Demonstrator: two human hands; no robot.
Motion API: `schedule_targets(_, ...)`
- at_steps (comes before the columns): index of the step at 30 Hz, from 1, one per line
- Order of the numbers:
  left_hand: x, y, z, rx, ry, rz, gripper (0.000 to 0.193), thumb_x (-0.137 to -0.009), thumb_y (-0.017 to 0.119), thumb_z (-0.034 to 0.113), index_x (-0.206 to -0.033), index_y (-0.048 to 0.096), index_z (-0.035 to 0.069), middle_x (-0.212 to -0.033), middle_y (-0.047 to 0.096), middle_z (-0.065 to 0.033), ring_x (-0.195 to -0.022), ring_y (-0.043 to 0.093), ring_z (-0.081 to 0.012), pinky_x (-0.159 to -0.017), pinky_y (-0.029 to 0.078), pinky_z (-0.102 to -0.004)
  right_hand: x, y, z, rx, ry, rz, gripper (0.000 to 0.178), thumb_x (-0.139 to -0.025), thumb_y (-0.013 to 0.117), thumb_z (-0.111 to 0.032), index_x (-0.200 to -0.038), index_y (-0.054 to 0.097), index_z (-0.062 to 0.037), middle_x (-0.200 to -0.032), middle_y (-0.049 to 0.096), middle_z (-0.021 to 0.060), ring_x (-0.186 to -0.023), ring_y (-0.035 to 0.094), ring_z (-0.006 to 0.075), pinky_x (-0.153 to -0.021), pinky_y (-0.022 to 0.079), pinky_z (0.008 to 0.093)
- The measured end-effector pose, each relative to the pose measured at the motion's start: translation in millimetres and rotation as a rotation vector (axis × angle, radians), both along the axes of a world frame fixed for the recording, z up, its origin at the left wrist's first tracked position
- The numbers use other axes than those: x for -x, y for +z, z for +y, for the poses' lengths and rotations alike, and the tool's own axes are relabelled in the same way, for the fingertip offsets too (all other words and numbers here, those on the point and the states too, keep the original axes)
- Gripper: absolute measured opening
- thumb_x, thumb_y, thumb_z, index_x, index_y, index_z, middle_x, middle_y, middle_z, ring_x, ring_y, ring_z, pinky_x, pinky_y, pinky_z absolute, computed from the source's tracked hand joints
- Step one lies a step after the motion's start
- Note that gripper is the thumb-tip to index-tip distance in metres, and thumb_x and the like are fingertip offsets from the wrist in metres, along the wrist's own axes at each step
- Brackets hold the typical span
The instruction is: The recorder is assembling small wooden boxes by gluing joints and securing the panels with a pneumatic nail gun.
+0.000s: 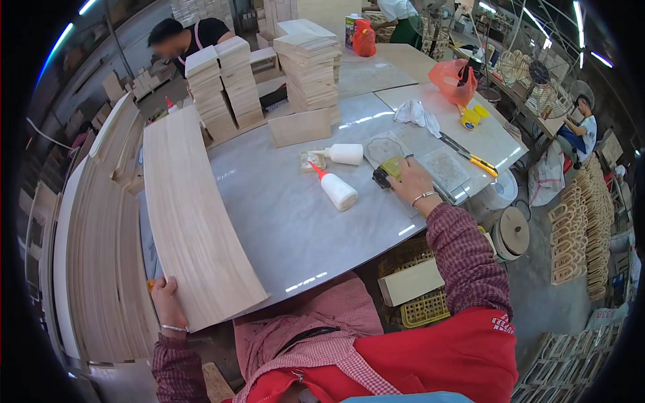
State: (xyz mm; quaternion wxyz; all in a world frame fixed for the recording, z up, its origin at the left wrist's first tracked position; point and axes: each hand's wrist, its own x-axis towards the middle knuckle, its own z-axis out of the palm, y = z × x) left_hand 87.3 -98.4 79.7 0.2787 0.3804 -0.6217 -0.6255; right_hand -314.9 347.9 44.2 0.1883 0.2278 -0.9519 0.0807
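Note:
A long pale wooden board (195, 221) lies tilted along the left side of the grey table. At its near left edge my left hand (166, 301) is closed on it, thumb on the board's face; a small orange bit shows beside the fingers. My right hand (411, 181) reaches out to the table's right half and grips a small yellow-green and black object (388, 172), whose kind I cannot make out. It rests by a clear flat sheet (385, 149). Left of it lie a white glue bottle with a red nozzle (338, 191) and a second white bottle (346, 154).
Tall stacks of wooden pieces (309, 74) stand at the table's back. More long boards (111, 269) lean at the left. A yellow-handled cutter (482, 164), white cloth (418, 115) and yellow tape rolls (470, 119) lie right. Below is a yellow crate (426, 310). Other people work farther off.

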Motion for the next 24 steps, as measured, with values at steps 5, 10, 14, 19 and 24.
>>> schedule_targets(5, -33.5, 34.5, 3.4, 0.171, -0.027, 0.042, 0.019, -0.091, 0.055, 0.009, -0.105, 0.059, -0.004, -0.092, 0.062, -0.0064, -0.077, 0.053, -0.0118, -0.074, 0.043, -0.0237, -58.9, 84.0, -60.9, 0.266, 0.435, 0.262, 0.044, -0.077, 0.068, -0.019, -0.117, 0.055, -0.0063, -0.106, 0.057, 0.0098, -0.092, 0.057, 0.0279, -0.082, 0.047, 0.0349)
schedule_targets(10, -54.8, 62.1, -3.3, 0.509, -0.189, -0.03, 0.023, -0.088, 0.057, 0.009, -0.105, 0.06, -0.005, -0.086, 0.063, -0.0045, -0.072, 0.051, -0.0108, -0.066, 0.041, -0.0214, -126.8, 169.3, -113.2, 0.279, 0.866, 0.475, 0.054, -0.073, 0.068, -0.019, -0.123, 0.052, -0.0081, -0.121, 0.053, 0.0103, -0.111, 0.051, 0.0258, -0.093, 0.041, 0.0375)
schedule_targets(14, -40.0, 102.0, 9.6, 0.797, -0.498, -0.271, 0.021, -0.084, 0.06, 0.013, -0.098, 0.063, -0.003, -0.073, 0.06, -0.0051, -0.063, 0.048, -0.0131, -0.059, 0.04, -0.0251, -141.4, 191.1, -117.0, 0.132, 0.94, 0.524, 0.071, -0.068, 0.073, -0.022, -0.134, 0.046, -0.0151, -0.135, 0.046, 0.0071, -0.13, 0.04, 0.0276, -0.108, 0.029, 0.046)
schedule_targets(19, -34.2, 131.6, 33.4, 0.966, -0.74, -0.296, 0.019, -0.085, 0.061, 0.016, -0.091, 0.064, -0.001, -0.064, 0.058, -0.0066, -0.051, 0.046, -0.0183, -0.051, 0.038, -0.0278, -140.3, 191.8, -91.8, -0.223, 0.916, 0.246, 0.075, -0.067, 0.075, -0.025, -0.134, 0.045, -0.0136, -0.128, 0.049, 0.0057, -0.118, 0.047, 0.0245, -0.103, 0.033, 0.0389)
schedule_targets(24, -18.8, 138.1, 32.7, 1.098, -0.947, -0.148, 0.014, -0.084, 0.061, 0.014, -0.091, 0.064, 0.002, -0.065, 0.059, -0.0074, -0.047, 0.046, -0.0214, -0.049, 0.038, -0.0294, -138.5, 195.5, -44.7, -0.197, 0.759, -0.142, 0.048, -0.071, 0.075, -0.03, -0.111, 0.061, -0.0069, -0.085, 0.061, 0.0072, -0.076, 0.055, 0.0241, -0.076, 0.042, 0.0338)
